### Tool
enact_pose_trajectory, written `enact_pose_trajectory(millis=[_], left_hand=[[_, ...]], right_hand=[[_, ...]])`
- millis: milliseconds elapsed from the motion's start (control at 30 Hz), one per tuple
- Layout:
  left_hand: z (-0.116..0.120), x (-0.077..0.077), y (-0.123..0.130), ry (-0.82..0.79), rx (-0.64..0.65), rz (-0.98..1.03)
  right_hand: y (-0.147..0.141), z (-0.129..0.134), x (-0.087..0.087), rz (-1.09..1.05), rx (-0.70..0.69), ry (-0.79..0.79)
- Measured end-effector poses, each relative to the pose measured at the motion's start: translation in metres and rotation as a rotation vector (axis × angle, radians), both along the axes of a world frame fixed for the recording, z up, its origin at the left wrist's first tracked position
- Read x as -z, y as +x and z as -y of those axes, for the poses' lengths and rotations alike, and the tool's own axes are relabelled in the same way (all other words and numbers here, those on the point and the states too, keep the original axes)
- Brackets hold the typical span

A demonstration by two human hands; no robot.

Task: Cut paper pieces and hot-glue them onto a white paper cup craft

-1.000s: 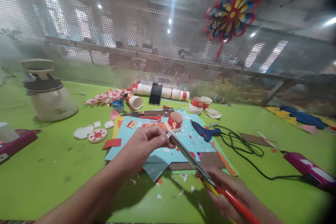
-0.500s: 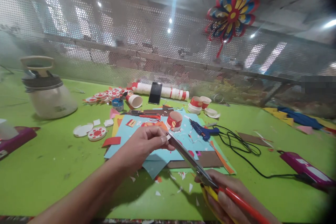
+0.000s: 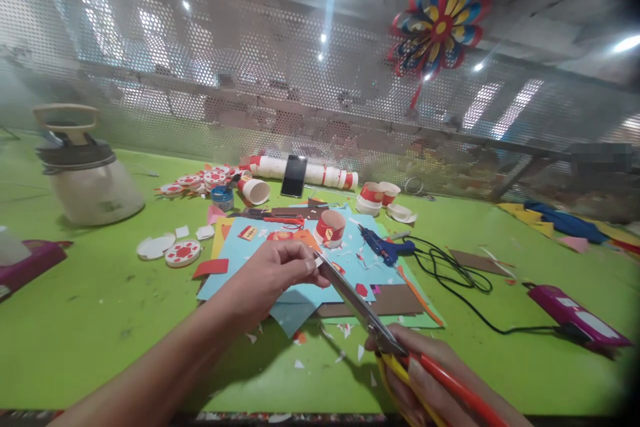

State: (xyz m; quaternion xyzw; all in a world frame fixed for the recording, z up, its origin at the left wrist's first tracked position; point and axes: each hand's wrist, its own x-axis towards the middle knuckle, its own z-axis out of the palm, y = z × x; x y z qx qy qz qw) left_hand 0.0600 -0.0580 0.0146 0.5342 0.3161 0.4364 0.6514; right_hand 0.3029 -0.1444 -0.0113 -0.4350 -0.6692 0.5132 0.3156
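My left hand (image 3: 280, 273) pinches a small white piece of paper (image 3: 319, 261) above the light blue sheets (image 3: 235, 253). Long scissors (image 3: 363, 310) with red and yellow handles are in my right hand (image 3: 425, 373), their blade tips touching the white piece. Just behind the tips stands a red and white paper cup ring (image 3: 330, 228). To its right, a blue glue gun (image 3: 383, 245) lies on the sheets. A second pair of scissors (image 3: 280, 218) with red handles rests behind my left hand.
Behind stand a white-and-red tube (image 3: 310, 172), a phone (image 3: 294, 175), paper cups (image 3: 373, 197) and a blue jar (image 3: 222, 197). White discs (image 3: 183, 253) and a large container (image 3: 93, 180) are left. A black cable leads to a purple power strip (image 3: 577, 313). Paper scraps litter the front.
The whole view has shifted slightly, with things appearing a little further left. Both hands keep nearly the same pose, and the scissor blades still meet at the white piece.
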Motion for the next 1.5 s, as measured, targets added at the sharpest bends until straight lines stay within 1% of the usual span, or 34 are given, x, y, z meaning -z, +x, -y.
enact_pose_trajectory(millis=[133,267,467,600,667,800,867,933,1033,1133,1233,1367,1433,1500], left_hand=[[0.001,-0.001,0.000,0.009,-0.010,-0.014],[0.001,0.000,0.001,0.003,-0.009,-0.014],[0.001,0.001,0.000,0.013,0.014,0.008],[0.002,0.000,0.000,0.005,0.008,0.018],[0.002,-0.001,0.000,-0.005,0.003,0.041],[0.000,0.001,-0.002,-0.010,0.049,0.052],[-0.002,0.003,-0.003,-0.003,0.050,0.003],[-0.004,0.005,-0.004,0.031,0.022,-0.068],[-0.005,0.005,-0.004,0.103,-0.030,-0.154],[-0.005,0.005,-0.002,0.135,-0.023,-0.175],[-0.004,0.006,0.000,0.117,-0.009,-0.181],[-0.006,0.008,0.003,0.082,0.000,-0.165],[-0.006,0.010,0.005,0.065,-0.009,-0.173],[-0.006,0.013,0.008,0.049,-0.010,-0.192]], right_hand=[[0.000,-0.003,-0.007,0.161,-0.040,0.095],[-0.002,-0.006,-0.006,0.261,-0.005,0.241],[-0.007,0.000,-0.007,0.347,0.063,0.360],[-0.005,0.002,-0.007,0.450,0.043,0.412],[-0.002,0.002,-0.004,0.482,0.071,0.436],[0.003,-0.002,0.001,0.521,0.141,0.471],[0.007,-0.006,0.001,0.551,0.170,0.470],[0.012,-0.012,0.001,0.602,0.190,0.439],[0.022,-0.022,0.001,0.733,0.249,0.406],[0.032,-0.032,0.002,0.904,0.332,0.428],[0.035,-0.040,0.004,1.025,0.312,0.425],[0.035,-0.047,0.009,1.107,0.271,0.424],[0.035,-0.049,0.011,1.166,0.247,0.450],[0.034,-0.050,0.009,1.227,0.229,0.501]])
